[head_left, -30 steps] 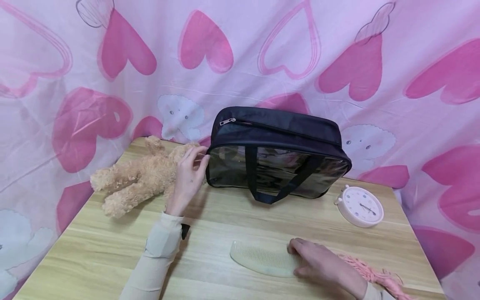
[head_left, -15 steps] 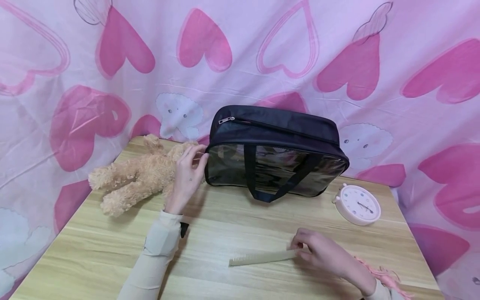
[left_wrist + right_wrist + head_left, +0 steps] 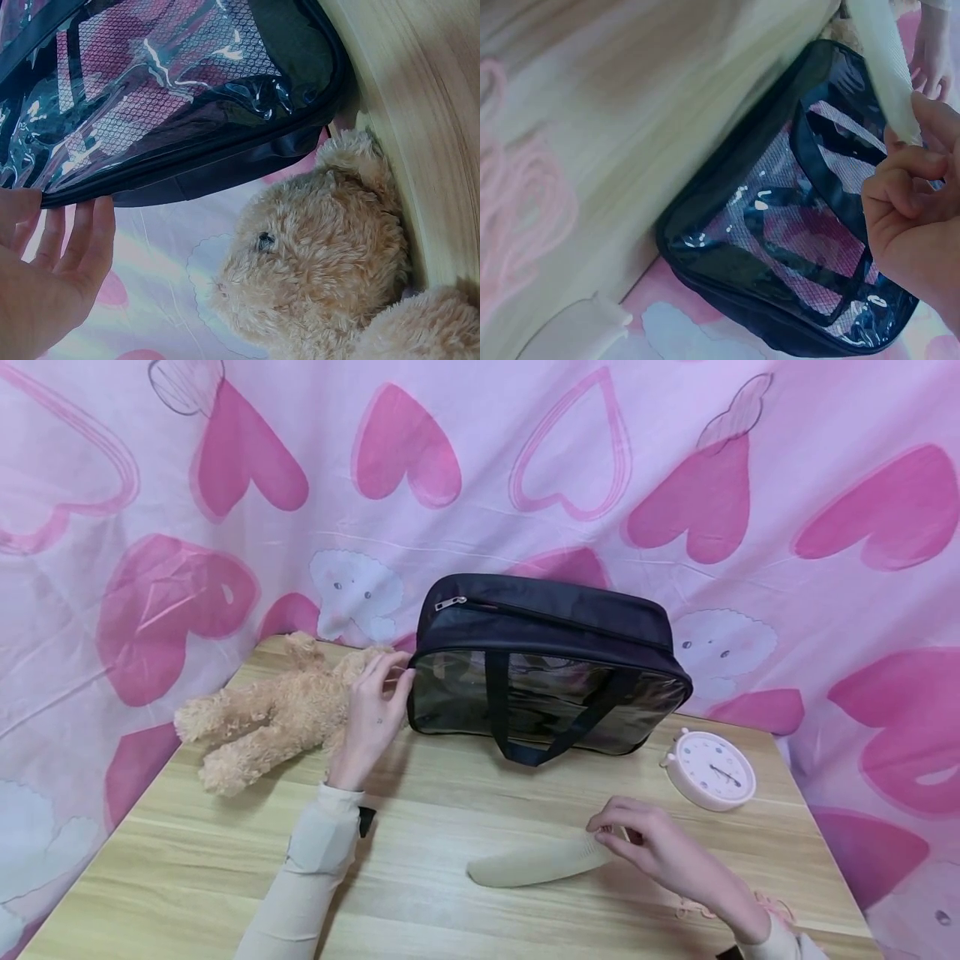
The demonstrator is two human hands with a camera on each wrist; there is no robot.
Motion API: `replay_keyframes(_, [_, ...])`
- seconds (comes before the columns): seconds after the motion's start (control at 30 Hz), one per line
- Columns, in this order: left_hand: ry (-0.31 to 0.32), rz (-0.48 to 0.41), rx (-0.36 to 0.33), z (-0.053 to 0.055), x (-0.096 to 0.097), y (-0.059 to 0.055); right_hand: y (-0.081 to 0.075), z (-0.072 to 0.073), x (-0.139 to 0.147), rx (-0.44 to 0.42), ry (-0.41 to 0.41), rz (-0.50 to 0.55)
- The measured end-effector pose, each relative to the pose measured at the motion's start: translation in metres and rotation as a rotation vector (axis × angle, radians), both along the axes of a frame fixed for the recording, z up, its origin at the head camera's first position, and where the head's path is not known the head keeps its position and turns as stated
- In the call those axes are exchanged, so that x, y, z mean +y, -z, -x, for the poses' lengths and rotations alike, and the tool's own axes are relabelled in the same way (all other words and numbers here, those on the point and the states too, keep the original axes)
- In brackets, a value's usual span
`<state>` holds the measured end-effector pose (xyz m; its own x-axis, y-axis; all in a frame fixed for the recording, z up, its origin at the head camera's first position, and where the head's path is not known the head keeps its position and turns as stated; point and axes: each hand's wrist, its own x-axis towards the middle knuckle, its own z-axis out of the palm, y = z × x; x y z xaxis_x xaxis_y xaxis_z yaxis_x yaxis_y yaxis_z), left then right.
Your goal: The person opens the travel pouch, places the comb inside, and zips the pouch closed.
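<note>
My right hand [image 3: 660,843] pinches one end of a pale comb [image 3: 536,862] between thumb and fingers. The comb is lifted off the table and tilted, its far end pointing left. At the left end of a black bag [image 3: 555,618] with clear sides, my left hand [image 3: 372,718] grips the bag's edge; the left wrist view shows its thumb and fingers [image 3: 94,244] on the black piping. The bag stands upright, its zipper pull at the top left and a strap handle hanging in front. Through its clear side in the right wrist view, a mesh panel shows.
A tan teddy bear [image 3: 288,714] lies left of the bag, partly behind my left hand. A pink alarm clock [image 3: 711,770] lies face up on the right. Pink cord [image 3: 525,202] lies near my right forearm. Behind the wooden table [image 3: 420,910] hangs a heart-patterned curtain [image 3: 480,543].
My right hand has picked up the comb from the table, raised it and turned it, moving slightly away from me. My left hand stays at the bag's edge.
</note>
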<state>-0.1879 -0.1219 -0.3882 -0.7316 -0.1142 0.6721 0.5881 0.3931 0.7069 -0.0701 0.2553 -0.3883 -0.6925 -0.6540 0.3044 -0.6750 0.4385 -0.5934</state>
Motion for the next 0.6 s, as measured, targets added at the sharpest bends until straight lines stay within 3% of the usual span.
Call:
replay_keyframes(0.27, [-0.012, 0.014, 0.002, -0.001, 0.000, 0.000, -0.007, 0.004, 0.002, 0.034, 0.002, 0.048])
replay_keyframes(0.47, [-0.011, 0.012, 0.008, -0.001, 0.000, -0.001, -0.020, 0.004, 0.002, 0.013, 0.100, 0.002])
replay_keyframes(0.6, [-0.010, 0.015, 0.013, -0.001, 0.000, -0.001, -0.026, 0.006, 0.004, 0.043, 0.136, 0.002])
